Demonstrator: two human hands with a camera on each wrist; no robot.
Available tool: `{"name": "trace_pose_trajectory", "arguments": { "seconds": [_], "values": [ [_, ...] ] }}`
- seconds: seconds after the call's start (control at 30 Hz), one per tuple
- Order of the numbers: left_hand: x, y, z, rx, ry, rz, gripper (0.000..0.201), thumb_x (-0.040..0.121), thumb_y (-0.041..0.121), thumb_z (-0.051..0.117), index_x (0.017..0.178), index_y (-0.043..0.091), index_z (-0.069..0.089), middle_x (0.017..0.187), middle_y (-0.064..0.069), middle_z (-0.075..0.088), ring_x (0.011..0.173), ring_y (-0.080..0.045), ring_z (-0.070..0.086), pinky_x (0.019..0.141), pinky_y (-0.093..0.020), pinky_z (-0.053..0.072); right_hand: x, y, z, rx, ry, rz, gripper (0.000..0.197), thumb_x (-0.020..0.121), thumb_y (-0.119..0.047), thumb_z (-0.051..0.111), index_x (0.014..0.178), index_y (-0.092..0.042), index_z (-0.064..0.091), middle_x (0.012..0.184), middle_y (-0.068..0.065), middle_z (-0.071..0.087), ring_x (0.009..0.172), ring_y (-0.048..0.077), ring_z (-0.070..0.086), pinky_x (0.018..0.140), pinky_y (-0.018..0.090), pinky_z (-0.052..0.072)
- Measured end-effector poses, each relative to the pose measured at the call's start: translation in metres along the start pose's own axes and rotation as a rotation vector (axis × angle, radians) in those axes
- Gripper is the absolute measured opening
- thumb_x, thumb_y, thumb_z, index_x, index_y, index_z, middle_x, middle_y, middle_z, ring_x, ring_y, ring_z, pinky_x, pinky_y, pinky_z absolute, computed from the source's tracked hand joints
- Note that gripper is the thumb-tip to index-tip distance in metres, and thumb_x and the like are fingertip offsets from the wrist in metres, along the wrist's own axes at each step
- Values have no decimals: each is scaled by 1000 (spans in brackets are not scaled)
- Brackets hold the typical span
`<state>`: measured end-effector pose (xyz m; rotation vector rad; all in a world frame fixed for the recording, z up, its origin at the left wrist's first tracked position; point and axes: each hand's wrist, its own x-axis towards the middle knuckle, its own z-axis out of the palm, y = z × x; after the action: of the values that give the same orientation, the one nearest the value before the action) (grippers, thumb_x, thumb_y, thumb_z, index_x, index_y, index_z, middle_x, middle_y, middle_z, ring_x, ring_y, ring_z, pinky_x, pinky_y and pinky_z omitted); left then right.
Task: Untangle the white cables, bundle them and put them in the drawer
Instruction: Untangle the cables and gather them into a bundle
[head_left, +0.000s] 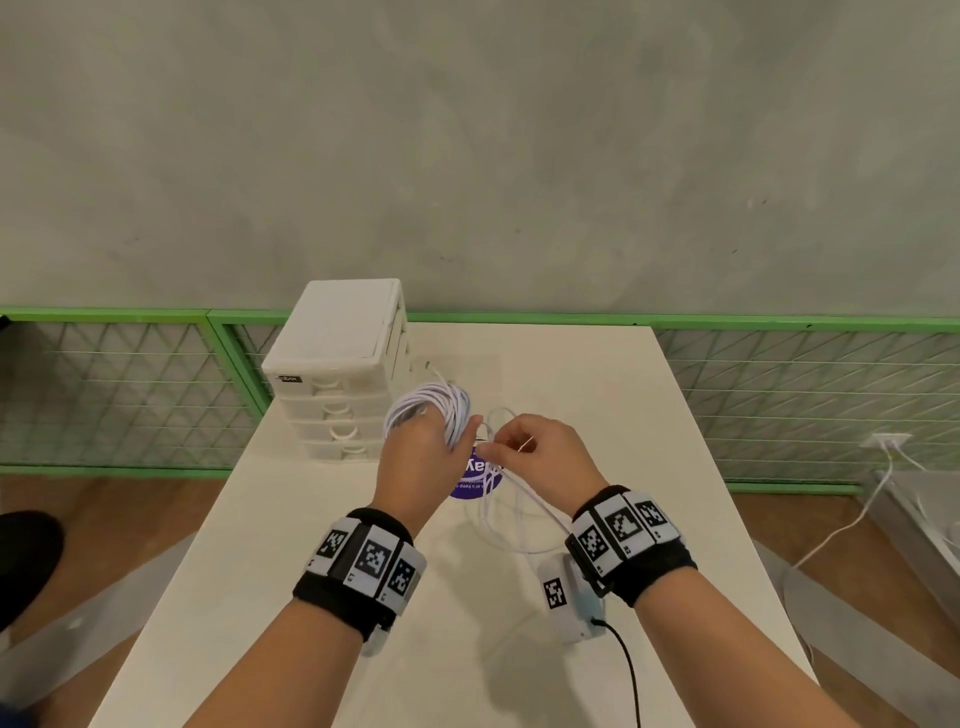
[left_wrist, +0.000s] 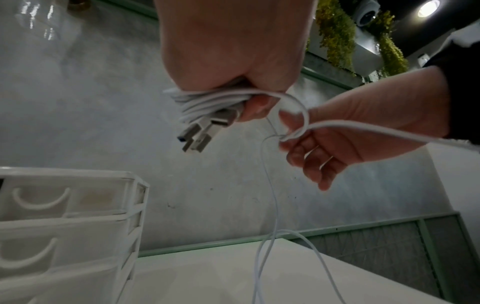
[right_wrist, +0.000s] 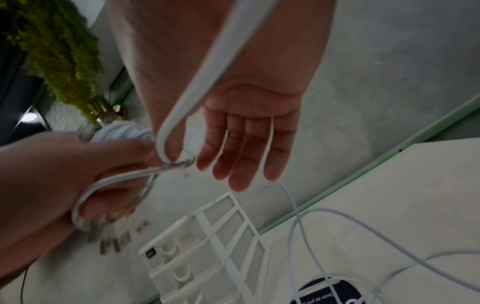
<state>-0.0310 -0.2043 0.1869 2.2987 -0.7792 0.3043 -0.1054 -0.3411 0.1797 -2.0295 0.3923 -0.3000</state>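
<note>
The left hand (head_left: 415, 452) grips the coiled white cables (head_left: 434, 410), plugs pointing downward, while the right hand (head_left: 540, 447) pinches a loose strand (left_wrist: 298, 107).

White cables (head_left: 434, 410), white drawer unit (head_left: 337, 374), purple sticker (head_left: 475, 480), green rail (head_left: 675, 319)

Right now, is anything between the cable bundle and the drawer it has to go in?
Yes. The drawers of the white drawer unit look shut, so one must open first. The coiled bundle, gripped by the left hand, also trails a loose cable pinched by the right hand.
</note>
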Motion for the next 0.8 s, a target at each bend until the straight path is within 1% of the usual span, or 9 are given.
{"name": "trace_pose_trajectory", "arguments": {
  "seconds": [0.1,0.17,0.23,0.33,0.4,0.47,0.6,0.7,0.8],
  "values": [
    [-2,6,-1,51,11,76,39,84,26,72,64,11,41,52,-15,56,44,-23,43,46,-29,32,3,3,8,-77,-11,0,17,78,-31,71,71,-19,62,68,-2,63,61,8,53,61,19,41],
    [-1,4,-1,98,-34,100,42,80,25,75,60,12,41,46,-11,53,39,-23,45,43,-26,30,2,6,9,-74,-12,9,19,79,-25,71,69,-11,63,67,7,64,59,12,52,62,25,42],
    [1,-3,2,93,-119,38,37,86,35,67,66,9,49,57,-9,56,53,-25,54,52,-28,34,-1,7,7,-19,-34,31,18,80,-20,70,74,-4,66,68,12,66,59,11,53,62,23,43],
    [0,-13,4,62,-255,12,39,89,42,61,75,7,53,70,-5,57,65,-20,52,59,-28,36,-4,5,5,-102,-114,20,20,84,-18,63,69,-6,68,64,4,65,50,1,49,56,16,38],
    [-3,-14,7,68,-253,41,42,90,44,58,81,3,59,73,-6,60,67,-21,53,62,-29,41,-4,2,7,-256,-198,-14,28,87,-19,57,60,-13,63,58,0,58,48,4,47,55,20,35],
    [-4,-17,10,111,-260,44,43,91,46,54,79,5,57,71,-6,58,66,-20,51,61,-29,38,-3,1,9,-333,-235,-33,30,88,-19,53,59,-14,60,62,6,60,54,9,47,60,29,37],
    [2,-23,14,203,-269,2,42,94,46,48,72,11,48,66,-1,50,63,-19,47,60,-27,32,-3,5,8,-313,-176,-47,29,87,-19,53,66,-3,64,68,14,64,59,16,48,62,33,41],
    [8,-31,17,217,-237,-114,44,95,47,45,72,10,51,65,-2,52,63,-20,51,59,-27,36,-2,5,12,-308,-111,-68,19,81,-17,59,65,-8,62,57,1,54,56,12,45,59,28,38],
    [15,-32,20,253,-202,-171,46,95,48,44,69,9,48,63,-4,51,61,-22,51,58,-29,36,-2,3,19,-181,-36,-85,15,76,-10,61,67,-18,53,60,-9,49,55,5,44,56,17,36]
  ]
}}
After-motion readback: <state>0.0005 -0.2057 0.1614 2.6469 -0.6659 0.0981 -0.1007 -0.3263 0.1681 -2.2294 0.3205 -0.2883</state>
